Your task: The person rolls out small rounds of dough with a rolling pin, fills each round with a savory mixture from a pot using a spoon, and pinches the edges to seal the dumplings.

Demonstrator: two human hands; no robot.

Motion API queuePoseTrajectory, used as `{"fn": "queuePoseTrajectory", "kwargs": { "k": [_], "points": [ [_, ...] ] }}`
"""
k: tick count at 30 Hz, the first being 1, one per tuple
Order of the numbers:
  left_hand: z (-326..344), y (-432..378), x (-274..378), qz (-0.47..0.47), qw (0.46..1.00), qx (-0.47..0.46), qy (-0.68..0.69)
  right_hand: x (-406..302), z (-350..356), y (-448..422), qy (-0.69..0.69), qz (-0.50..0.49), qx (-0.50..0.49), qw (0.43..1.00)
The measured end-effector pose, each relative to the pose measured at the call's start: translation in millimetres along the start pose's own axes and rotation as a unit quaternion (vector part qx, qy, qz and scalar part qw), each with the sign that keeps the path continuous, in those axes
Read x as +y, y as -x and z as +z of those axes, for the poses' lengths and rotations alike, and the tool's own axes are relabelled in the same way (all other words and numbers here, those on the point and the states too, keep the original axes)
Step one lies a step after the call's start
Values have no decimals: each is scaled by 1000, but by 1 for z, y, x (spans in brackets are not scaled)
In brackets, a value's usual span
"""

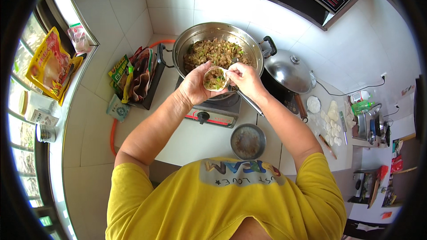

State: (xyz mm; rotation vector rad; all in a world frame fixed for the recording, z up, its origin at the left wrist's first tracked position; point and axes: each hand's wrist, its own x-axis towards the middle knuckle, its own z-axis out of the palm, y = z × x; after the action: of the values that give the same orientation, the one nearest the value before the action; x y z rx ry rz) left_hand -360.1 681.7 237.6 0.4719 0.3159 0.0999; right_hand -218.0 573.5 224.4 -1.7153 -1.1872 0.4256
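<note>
My left hand [195, 85] cups a round dough wrapper [206, 87] in front of the large steel pot. Chopped filling [215, 79] with green bits lies in the wrapper, which is still open at the top. At the wrapper's right edge, the fingertips of my right hand [245, 76] pinch the dough. Behind both hands, the two-handled steel pot [218, 28] holds a mass of the same kind of filling [213, 51]. A metal handle [250, 101] slants out below my right wrist; my hand hides what it joins. The pot rests over a gas stove [210, 116].
A metal bowl [248, 141] sits at the counter's front. To the right are a lidded wok [289, 71], a bowl of white powder [313, 104], several dough pieces [331, 130], a knife [343, 127] and a wooden stick [328, 146]. Seasoning packets [141, 73] fill a box at left.
</note>
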Motion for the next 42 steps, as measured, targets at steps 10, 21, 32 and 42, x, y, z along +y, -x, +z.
{"fn": "queuePoseTrajectory", "kwargs": {
  "k": [10, 21, 32, 42],
  "points": [
    [-8, -4, -8, 23, 980, 96, -173, -26, -3, 6, 164, -200, -74, 963],
    [-4, -1, -8, -13, 966, 109, -233, -16, -2, 12, 118, -86, -68, 987],
    [7, -2, 20, -22, 997, -27, -70, -4, -6, -5, -48, 46, -27, 997],
    [-1, -3, -6, 72, 992, 53, -86, -1, 6, -4, -130, 97, -27, 986]
  ]
}}
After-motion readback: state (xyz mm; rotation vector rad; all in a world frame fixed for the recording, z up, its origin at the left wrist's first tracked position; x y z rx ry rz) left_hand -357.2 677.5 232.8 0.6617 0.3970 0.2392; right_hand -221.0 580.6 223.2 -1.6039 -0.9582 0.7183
